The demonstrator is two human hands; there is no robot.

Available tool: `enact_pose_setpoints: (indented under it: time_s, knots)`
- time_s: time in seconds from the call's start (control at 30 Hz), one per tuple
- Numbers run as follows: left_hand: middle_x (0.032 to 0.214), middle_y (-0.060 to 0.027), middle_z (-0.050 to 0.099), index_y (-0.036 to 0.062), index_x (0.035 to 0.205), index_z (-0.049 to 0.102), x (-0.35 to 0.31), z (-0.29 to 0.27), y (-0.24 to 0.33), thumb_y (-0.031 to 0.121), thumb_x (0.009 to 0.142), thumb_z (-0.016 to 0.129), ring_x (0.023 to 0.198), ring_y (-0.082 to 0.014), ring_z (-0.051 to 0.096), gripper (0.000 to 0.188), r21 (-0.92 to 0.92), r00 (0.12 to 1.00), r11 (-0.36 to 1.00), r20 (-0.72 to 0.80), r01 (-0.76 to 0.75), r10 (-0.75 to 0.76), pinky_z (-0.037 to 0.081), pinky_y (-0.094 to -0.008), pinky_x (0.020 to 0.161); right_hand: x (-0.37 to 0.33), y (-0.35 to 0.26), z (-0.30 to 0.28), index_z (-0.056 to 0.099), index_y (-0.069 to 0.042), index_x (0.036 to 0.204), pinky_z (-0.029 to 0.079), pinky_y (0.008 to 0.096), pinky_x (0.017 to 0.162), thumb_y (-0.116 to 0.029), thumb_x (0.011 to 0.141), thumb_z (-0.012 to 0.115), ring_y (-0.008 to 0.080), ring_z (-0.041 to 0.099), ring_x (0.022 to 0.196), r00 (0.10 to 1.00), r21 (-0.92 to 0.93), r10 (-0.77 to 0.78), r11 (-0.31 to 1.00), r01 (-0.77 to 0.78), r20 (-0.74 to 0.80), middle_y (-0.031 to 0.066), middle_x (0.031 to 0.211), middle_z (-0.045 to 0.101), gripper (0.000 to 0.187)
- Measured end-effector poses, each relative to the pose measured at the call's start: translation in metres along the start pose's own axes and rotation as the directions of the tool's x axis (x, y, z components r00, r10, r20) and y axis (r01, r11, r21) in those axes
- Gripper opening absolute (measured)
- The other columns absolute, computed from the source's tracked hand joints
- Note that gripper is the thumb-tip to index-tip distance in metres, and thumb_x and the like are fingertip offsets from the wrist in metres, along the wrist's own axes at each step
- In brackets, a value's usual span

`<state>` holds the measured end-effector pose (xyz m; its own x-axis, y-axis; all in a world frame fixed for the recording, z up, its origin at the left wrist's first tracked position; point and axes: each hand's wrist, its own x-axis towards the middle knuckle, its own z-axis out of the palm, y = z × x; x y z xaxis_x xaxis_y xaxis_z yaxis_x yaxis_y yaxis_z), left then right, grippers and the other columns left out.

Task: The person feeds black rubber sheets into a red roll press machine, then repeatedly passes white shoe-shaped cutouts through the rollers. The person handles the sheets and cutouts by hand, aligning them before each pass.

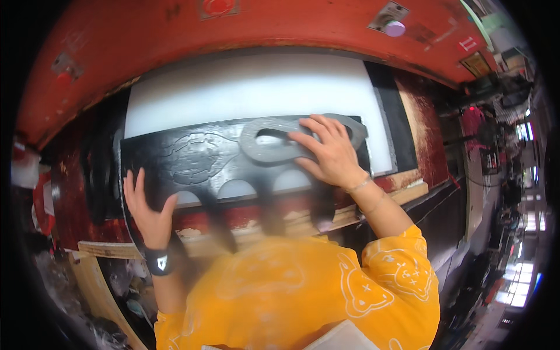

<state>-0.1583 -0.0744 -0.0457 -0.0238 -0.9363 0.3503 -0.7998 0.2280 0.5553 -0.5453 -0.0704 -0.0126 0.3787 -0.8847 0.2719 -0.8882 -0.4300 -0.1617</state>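
A black flexible-looking sheet [154,153] lies on a white board [245,87], with half-round cutouts along its near edge and an irregular outline marked in its left part. On its right part rests a grey, long oval cutting die [256,146] with a slot through it. My right hand [331,153] holds this die from above, index finger by the slot and thumb at its near edge. The hand covers much of the die's right part. My left hand [147,211] is open beside the sheet's left near corner, fingers apart, holding nothing; whether it touches the sheet I cannot tell.
A large red machine beam [280,29] with round knobs spans the far side above the board. Worn red surfaces [429,122] flank it. A wooden strip [402,195] runs along the near edge, close to my body. Dark strands blur across the sheet's front.
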Motion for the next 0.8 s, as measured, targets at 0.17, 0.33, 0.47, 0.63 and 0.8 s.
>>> enact_pose_setpoints:
  time_s: [0.17, 0.33, 0.47, 0.63, 0.8]
  knots:
    - [0.117, -0.0119, 0.058, 0.0070, 0.112, 0.059, -0.071, 0.002, 0.066, 0.004, 0.071, 0.072, 0.110, -0.0274, 0.055, 0.043, -0.660, 0.883, 0.751, 0.353, 0.000, 0.310, 0.042, -0.0385, 0.094, -0.005, -0.001, 0.015, 0.061, -0.019, 0.120, 0.035, 0.0454, 0.104, -0.025, 0.074, 0.074, 0.0324, 0.046, 0.123, 0.991, 0.029, -0.051, 0.998, 0.055, -0.124, 0.0098, 0.129, 0.052, 0.048]
    - [0.095, -0.0114, 0.064, 0.0074, 0.104, 0.063, -0.105, 0.050, 0.099, 0.028, 0.062, 0.083, 0.091, -0.0313, 0.059, 0.051, -0.215, 0.834, 0.896, 0.332, -0.388, 0.441, 0.041, -0.0401, 0.083, 0.001, 0.007, 0.004, 0.062, -0.014, 0.118, 0.036, 0.0455, 0.104, -0.028, 0.077, 0.073, 0.0339, 0.046, 0.124, 0.913, 0.223, -0.088, 0.956, 0.190, -0.399, 0.0128, 0.129, 0.053, 0.044]
    - [0.085, -0.0066, 0.064, 0.0091, 0.105, 0.064, -0.109, 0.058, 0.095, 0.030, 0.062, 0.084, 0.080, -0.0276, 0.058, 0.052, -0.186, 0.844, 0.863, 0.190, -0.471, 0.502, 0.041, -0.0393, 0.076, -0.023, 0.043, -0.023, 0.059, -0.004, 0.121, 0.031, 0.0437, 0.108, -0.019, 0.084, 0.065, 0.0320, 0.040, 0.128, 0.466, 0.257, 0.240, 0.966, -0.028, -0.851, 0.0152, 0.132, 0.047, 0.040]
    - [0.083, -0.0047, 0.065, 0.0123, 0.107, 0.065, -0.112, 0.058, 0.092, 0.031, 0.060, 0.084, 0.081, -0.0259, 0.059, 0.054, -0.187, 0.868, 0.889, 0.205, -0.418, 0.451, 0.041, -0.0378, 0.076, -0.032, 0.077, -0.080, 0.034, -0.002, 0.142, 0.020, 0.0508, 0.112, -0.031, 0.092, 0.056, 0.0396, 0.024, 0.137, 0.188, 0.205, 0.247, 0.954, -0.217, -0.950, 0.0268, 0.145, 0.026, 0.062]
    - [0.085, -0.0037, 0.065, 0.0139, 0.108, 0.067, -0.117, 0.062, 0.090, 0.029, 0.061, 0.084, 0.084, -0.0242, 0.058, 0.053, -0.144, 0.890, 0.915, 0.218, -0.378, 0.402, 0.040, -0.0364, 0.079, 0.001, 0.068, -0.100, 0.029, -0.005, 0.145, 0.014, 0.0535, 0.112, -0.043, 0.089, 0.058, 0.0425, 0.019, 0.138, 0.258, 0.121, 0.218, 0.931, -0.345, -0.941, 0.0274, 0.147, 0.023, 0.074]
